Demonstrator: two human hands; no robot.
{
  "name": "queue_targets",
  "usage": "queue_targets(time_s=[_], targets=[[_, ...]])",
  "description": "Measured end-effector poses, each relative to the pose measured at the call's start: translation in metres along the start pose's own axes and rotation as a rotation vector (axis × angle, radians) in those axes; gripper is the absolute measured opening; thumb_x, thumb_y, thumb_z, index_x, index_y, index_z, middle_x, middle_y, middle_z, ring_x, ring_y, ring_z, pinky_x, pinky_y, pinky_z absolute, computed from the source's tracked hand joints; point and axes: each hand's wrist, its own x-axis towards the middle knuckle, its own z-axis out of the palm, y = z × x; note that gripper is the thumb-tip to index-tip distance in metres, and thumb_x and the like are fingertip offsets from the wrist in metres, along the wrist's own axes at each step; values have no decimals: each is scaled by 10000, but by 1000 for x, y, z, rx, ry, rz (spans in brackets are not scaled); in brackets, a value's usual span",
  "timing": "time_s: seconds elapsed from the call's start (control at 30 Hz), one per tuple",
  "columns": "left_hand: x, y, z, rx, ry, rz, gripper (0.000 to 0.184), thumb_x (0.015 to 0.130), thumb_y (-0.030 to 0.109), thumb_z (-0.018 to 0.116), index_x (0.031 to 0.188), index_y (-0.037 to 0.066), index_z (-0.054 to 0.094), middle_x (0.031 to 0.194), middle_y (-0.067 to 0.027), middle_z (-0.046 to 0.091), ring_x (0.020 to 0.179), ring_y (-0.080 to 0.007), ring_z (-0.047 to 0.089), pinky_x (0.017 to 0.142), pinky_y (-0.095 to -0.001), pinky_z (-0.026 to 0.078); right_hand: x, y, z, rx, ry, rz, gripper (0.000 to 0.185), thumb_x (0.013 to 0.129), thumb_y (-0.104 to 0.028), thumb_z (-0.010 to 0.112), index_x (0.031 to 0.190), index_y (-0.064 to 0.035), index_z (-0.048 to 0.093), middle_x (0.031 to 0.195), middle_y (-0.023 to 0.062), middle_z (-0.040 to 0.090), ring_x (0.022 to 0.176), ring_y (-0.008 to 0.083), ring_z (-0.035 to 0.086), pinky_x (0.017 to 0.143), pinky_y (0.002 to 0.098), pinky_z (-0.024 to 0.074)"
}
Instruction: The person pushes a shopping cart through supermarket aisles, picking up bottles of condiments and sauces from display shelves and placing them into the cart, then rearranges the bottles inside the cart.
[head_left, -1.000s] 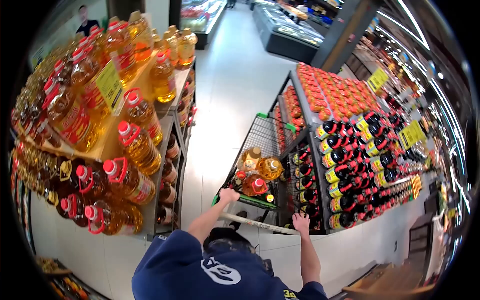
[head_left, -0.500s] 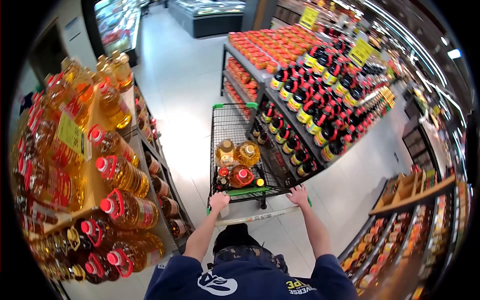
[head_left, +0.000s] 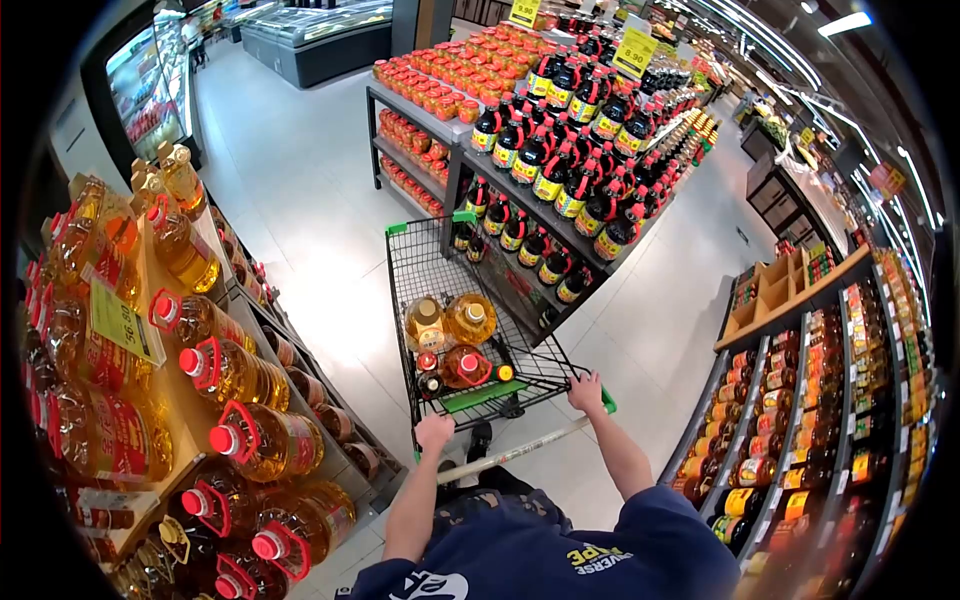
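Compared with the earlier frames, the cart (head_left: 400,270) points more to the left of the view, and the dark-bottle display (head_left: 560,185) now sits further left, with the wall shelves (head_left: 790,420) showing more fully on the right. Largest in view, the oil display (head_left: 170,440) fills the left side with big bottles of golden oil under red caps and handles (a yellow price sign (head_left: 127,322) stands among them). Across the aisle, the dark-bottle display has black bottles with yellow labels and red caps, and joins a table of red-lidded jars (head_left: 430,90). Between the two displays is the cart, a wire basket with green corner pieces, close beside the dark-bottle display. Its pale handle (head_left: 515,452) runs at a slant near the person's body. The left hand (head_left: 434,432) is closed around the cart's near left corner; the right hand (head_left: 585,391) is curled over the near right corner, its fingers partly extended. At the near end of the basket, two large oil bottles (head_left: 470,318) stand side by side, with a red-capped bottle (head_left: 466,367) nearer the person. Smallest are a red-lidded jar (head_left: 427,362), a little dark bottle (head_left: 430,384) and a yellow-capped bottle (head_left: 504,373).
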Motion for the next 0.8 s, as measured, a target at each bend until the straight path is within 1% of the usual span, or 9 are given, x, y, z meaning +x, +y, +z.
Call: queue_targets(time_s=[0.03, 0.1, 0.17, 0.23, 0.37, 0.5, 0.6, 0.7, 0.8], targets=[[-7, -4, 3, 8, 44, 34, 433, 846, 379, 469, 893, 0, 674, 898, -182, 672, 840, -326, 654, 749, -420, 528, -10, -3, 0, 5, -37, 33, 372, 781, -270, 531, 1133, -177, 610, 1152, 177, 550, 1147, 454, 398, 1045, 554, 238], [-17, -12, 10, -37, 4, -2, 425, 842, 373, 479, 904, 0, 674, 914, -186, 670, 843, -325, 655, 749, -419, 529, -34, -6, 6, 3, 19, 60, 363, 769, -256, 529, 1111, -172, 622, 1131, 177, 561, 1134, 446, 410, 1036, 548, 250], [-20, -20, 15, 4, -123, -12, 439, 839, 374, 479, 925, -11, 671, 935, -197, 665, 878, -339, 647, 769, -422, 522, -55, -7, 15, 21, 81, 69, 350, 743, -274, 552, 1059, -149, 634, 1092, 173, 572, 1094, 420, 433, 1010, 530, 279], [-34, -28, 23, -2, -6, 39, 451, 843, 380, 467, 921, -13, 673, 936, -204, 662, 896, -346, 640, 796, -427, 511, -78, -10, 14, -12, 103, 74, 349, 726, -283, 576, 1040, -143, 638, 1068, 170, 575, 1086, 415, 432, 997, 526, 289], [-35, -48, 39, 47, -219, 40, 502, 857, 418, 466, 1009, -25, 648, 991, -211, 643, 930, -342, 626, 815, -428, 505, -118, -20, 8, 21, 58, 145, 355, 702, -280, 607, 1019, -124, 630, 1062, 164, 571, 1103, 403, 419, 1008, 525, 287], [-48, -62, 54, 88, -160, 77, 496, 851, 436, 502, 913, -32, 652, 947, -208, 646, 894, -349, 632, 795, -435, 511, -157, -28, 5, 56, 49, 201, 367, 678, -265, 639, 1011, -112, 628, 1079, 163, 559, 1120, 400, 406, 1013, 514, 291], [-54, -73, 51, 49, -295, 112, 487, 845, 435, 510, 896, -30, 647, 930, -206, 649, 889, -353, 631, 783, -436, 511, -184, -34, 11, 84, 74, 250, 364, 669, -238, 644, 1010, -110, 628, 1074, 165, 557, 1126, 400, 403, 1024, 508, 286], [-73, -73, 46, 142, -142, 159, 474, 841, 426, 517, 892, -27, 646, 905, -201, 652, 874, -348, 633, 773, -434, 511, -206, -45, 10, 144, 82, 302, 355, 652, -184, 645, 992, -81, 628, 1078, 183, 551, 1139, 409, 405, 1047, 509, 260], [-76, -77, 44, 135, -198, 146, 456, 838, 408, 515, 905, -22, 649, 976, -213, 639, 893, -370, 626, 795, -453, 505, -229, -54, 11, 132, 90, 330, 356, 635, -122, 648, 986, -70, 619, 1063, 180, 549, 1124, 400, 418, 1021, 499, 286]])
